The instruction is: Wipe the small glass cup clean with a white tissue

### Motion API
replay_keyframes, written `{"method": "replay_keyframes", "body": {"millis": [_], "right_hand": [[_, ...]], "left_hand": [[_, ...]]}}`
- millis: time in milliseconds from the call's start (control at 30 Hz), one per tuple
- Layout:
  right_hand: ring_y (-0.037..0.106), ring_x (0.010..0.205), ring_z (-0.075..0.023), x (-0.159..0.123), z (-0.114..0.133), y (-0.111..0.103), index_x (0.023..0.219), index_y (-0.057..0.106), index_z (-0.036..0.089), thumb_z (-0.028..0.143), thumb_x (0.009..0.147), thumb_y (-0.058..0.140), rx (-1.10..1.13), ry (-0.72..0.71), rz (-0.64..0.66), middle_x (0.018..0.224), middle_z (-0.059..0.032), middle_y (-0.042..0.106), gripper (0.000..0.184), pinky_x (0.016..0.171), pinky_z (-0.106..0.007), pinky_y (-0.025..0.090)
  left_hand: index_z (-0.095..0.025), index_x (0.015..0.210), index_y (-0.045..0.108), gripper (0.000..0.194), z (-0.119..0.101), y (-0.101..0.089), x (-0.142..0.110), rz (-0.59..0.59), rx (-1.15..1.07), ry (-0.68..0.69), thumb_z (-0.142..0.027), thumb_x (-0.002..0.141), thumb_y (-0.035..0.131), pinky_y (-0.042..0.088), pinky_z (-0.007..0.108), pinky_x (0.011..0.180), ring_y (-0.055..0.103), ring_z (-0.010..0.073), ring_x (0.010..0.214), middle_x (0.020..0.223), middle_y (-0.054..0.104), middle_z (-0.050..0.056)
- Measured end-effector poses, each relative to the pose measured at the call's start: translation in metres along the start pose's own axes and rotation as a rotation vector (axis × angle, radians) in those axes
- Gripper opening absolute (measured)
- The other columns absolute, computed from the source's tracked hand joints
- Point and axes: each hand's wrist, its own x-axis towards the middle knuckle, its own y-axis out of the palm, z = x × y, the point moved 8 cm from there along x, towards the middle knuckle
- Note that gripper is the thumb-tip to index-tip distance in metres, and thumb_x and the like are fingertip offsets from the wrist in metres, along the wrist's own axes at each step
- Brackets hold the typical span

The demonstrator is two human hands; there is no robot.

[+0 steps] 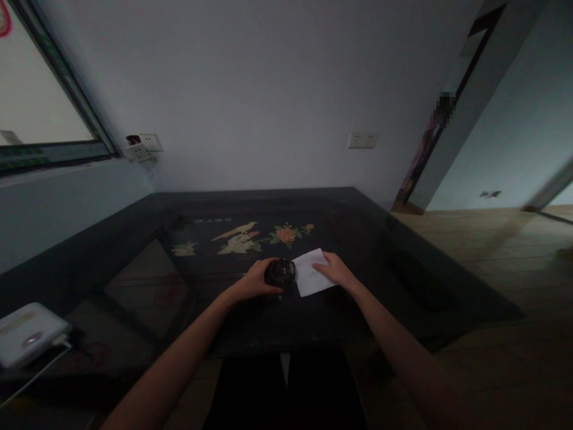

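A dark, round, glassy dish-like object point(283, 272) rests on the dark glossy table near its front edge; dim light hides its exact kind. My left hand point(256, 279) curls around its left side, thumb in front and fingers behind. Just to the right lies a white sheet of paper or tissue point(311, 276), its left edge close against the dark object. My right hand point(333, 270) pinches the sheet at its right side, thumb on top and the other fingers mostly hidden beneath.
The table point(358, 209) has a printed bird-and-flower picture. A white box-shaped device point(33, 331) with a cable sits at the left. A dark flat object point(418, 278) lies on the right. Wall sockets point(362, 140) are behind; a person point(423, 146) is by the doorway.
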Motion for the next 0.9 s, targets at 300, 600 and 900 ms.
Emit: {"method": "replay_keyframes", "body": {"millis": [300,600,900], "right_hand": [[0.063,0.082,-0.0188,-0.006,0.030,0.017,0.096,0.070,0.013,0.029,0.079,0.056,0.033,-0.119,0.079,0.089,-0.0051,0.071,0.028,0.073,-0.027,0.047],[0.064,0.074,-0.0179,-0.008,0.030,0.020,0.100,0.069,0.012,0.044,0.080,0.055,0.199,-0.087,0.057,0.086,-0.0054,0.071,0.040,0.064,-0.027,0.050],[0.065,0.098,-0.0261,0.004,0.046,-0.029,0.106,0.062,0.010,0.045,0.079,0.055,0.231,-0.179,-0.448,0.108,-0.0149,0.069,0.044,0.087,-0.038,0.050]], "left_hand": [[-0.018,0.123,0.052,0.081,0.003,0.003,0.002,-0.022,0.053,-0.015,-0.040,0.051,0.082,0.041,0.046,0.099,0.055,0.0308,0.111,0.119,0.060,0.012],[-0.017,0.121,0.044,0.077,-0.004,-0.003,0.006,-0.099,-0.404,0.009,-0.029,0.055,0.081,0.043,0.042,0.102,0.057,0.0256,0.114,0.125,0.057,0.013],[-0.021,0.129,0.032,0.089,-0.024,-0.009,-0.002,-0.254,-0.524,0.100,-0.033,0.057,0.082,0.048,0.042,0.098,0.055,0.0279,0.118,0.133,0.049,0.015]]}}
